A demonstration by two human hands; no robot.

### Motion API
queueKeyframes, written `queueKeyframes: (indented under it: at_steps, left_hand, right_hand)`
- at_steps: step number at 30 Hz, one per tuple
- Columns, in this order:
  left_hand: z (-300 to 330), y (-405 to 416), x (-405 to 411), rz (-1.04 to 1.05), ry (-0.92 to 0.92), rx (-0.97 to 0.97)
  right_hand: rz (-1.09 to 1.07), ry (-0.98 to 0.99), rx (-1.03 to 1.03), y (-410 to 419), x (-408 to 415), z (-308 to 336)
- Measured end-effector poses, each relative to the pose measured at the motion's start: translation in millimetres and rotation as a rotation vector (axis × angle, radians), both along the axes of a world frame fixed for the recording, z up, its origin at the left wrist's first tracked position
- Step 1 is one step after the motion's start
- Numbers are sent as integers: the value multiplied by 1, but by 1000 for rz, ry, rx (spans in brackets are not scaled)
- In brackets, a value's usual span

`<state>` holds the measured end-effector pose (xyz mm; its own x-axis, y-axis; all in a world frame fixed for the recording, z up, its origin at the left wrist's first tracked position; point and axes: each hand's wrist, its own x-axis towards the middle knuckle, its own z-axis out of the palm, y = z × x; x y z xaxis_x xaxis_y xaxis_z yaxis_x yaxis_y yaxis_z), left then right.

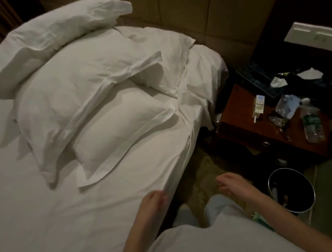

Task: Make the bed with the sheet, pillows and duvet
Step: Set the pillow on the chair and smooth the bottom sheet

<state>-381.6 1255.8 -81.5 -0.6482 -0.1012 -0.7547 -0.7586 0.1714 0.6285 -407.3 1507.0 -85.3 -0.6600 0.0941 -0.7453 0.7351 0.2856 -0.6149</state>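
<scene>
Nearest the lens, a white-clad torso fills the lower frame, with two bare forearms reaching forward from it. Left hand sits at the bed's side edge, fingers curled down against the sheet where it turns over the mattress; whether it grips the cloth or only touches it cannot be told. Right hand hangs free over the floor beside the bed, fingers loosely bent, holding nothing; the hands are apart. White sheet covers the mattress and lies mostly smooth, with creases near the side edge toward the head of the bed. Three white pillows are stacked unevenly at the head: small pillow lies lowest and nearest the person, large pillow overlaps its upper part, and rear pillow leans on the padded headboard. Crumpled white bedding bunches at the mattress corner by the headboard. Bedside surface of reddish wood stands just beside that corner and carries a small white box, a clear plastic bottle lying on its side, a tissue box and loose wrappers. Dark round waste bin stands on the floor near the right forearm
</scene>
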Motion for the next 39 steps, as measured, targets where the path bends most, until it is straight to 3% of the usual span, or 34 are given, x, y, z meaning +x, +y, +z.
queueKeyframes:
  at_steps: [6,12,24,27,32,36,39]
  left_hand:
    - [38,1,-115,63,92,102]
    - [66,-29,-241,209,188,60]
    - [115,-178,-511,522,402,-136]
    - [115,-221,-567,633,411,-129]
    - [103,-279,-637,794,423,-78]
    - [82,-304,-675,819,374,-32]
    - [63,-305,-690,775,318,-62]
  right_hand:
    - [101,-51,-5,-3,-84,-6]
    - [266,-28,-101,-50,-239,12]
    - [751,489,-161,-258,-592,103]
    - [865,745,43,-314,-659,111]
    - [1074,1409,631,-386,-744,107]
    - [1336,1340,1038,-412,-788,97]
    - [1369,1238,1082,-420,-799,81]
